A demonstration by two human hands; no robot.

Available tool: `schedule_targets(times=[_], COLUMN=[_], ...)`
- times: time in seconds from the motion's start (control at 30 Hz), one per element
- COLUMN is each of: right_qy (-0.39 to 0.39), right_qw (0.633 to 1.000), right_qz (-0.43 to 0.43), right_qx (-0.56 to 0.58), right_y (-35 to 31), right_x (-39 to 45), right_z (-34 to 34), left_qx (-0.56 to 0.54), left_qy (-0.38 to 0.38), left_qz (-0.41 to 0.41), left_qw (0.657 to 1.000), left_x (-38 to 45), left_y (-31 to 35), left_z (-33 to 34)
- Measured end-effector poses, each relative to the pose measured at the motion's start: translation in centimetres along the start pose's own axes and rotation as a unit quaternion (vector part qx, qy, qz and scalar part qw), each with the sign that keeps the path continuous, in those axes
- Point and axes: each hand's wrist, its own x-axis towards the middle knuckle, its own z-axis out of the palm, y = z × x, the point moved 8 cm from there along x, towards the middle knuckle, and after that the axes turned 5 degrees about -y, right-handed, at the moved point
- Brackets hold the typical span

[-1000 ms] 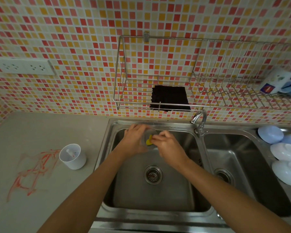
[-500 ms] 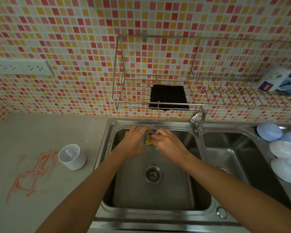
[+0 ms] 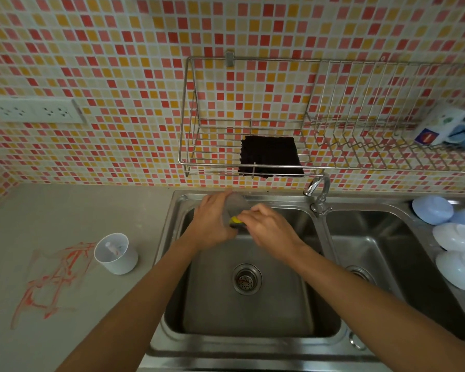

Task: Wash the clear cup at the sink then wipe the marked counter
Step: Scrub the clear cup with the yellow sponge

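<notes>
Left hand (image 3: 212, 221) wrapped closed around the clear cup (image 3: 235, 206) above the sink (image 3: 253, 304); right hand (image 3: 269, 228) pinched a yellow sponge (image 3: 235, 220) against it. Rotating the cup would likely help scrub it evenly. Red marks (image 3: 54, 277) remained on the counter (image 3: 78, 210).

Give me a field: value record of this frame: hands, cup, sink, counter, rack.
left hand: holds clear cup over the left basin
right hand: presses yellow sponge at the cup
sink: double basin, left drain strainer visible, no water seen from tap
counter: red marks unwiped, white cup beside them
rack: dark cloth lying on it
right of sink: upturned bowls
</notes>
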Motion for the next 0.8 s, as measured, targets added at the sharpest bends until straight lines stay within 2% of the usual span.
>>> schedule_targets(times=[0.1, 0.23, 0.37, 0.47, 0.53, 0.63, 0.73, 0.8], right_qy=[0.001, 0.019, -0.001, -0.043, -0.074, -0.099, -0.074, -0.051], right_qw=[1.0, 0.999, 0.984, 0.979, 0.986, 0.994, 0.991, 0.993], right_qz=[0.028, 0.027, 0.078, 0.058, 0.019, -0.037, -0.073, -0.071], right_qx=[0.003, 0.041, 0.158, 0.193, 0.151, 0.012, -0.079, -0.083], right_y=[0.2, -0.5, -0.3, -0.5, -0.7, -0.5, 0.2, 0.5], right_x=[0.2, 0.2, -0.3, -0.4, -0.4, -0.2, 0.3, 0.2], right_z=[-0.1, -0.5, -0.7, 0.5, 1.2, 1.5, 0.6, 0.3], left_qx=[0.09, 0.096, 0.064, 0.055, 0.054, 0.046, 0.035, 0.032], left_qy=[0.068, 0.122, 0.136, 0.127, 0.101, 0.073, 0.034, 0.029], left_qz=[-0.02, -0.04, 0.008, 0.046, 0.06, 0.081, 0.091, 0.098], left_qw=[0.993, 0.987, 0.989, 0.989, 0.992, 0.993, 0.995, 0.994], left_x=[-0.7, -1.3, -1.6, -1.6, -1.5, -1.4, -1.3, -1.3], left_y=[0.1, 0.1, 0.1, 0.2, 0.5, 0.8, 1.0, 1.0], left_z=[0.1, -0.3, -0.4, -0.3, -0.1, 0.7, 1.6, 1.4])
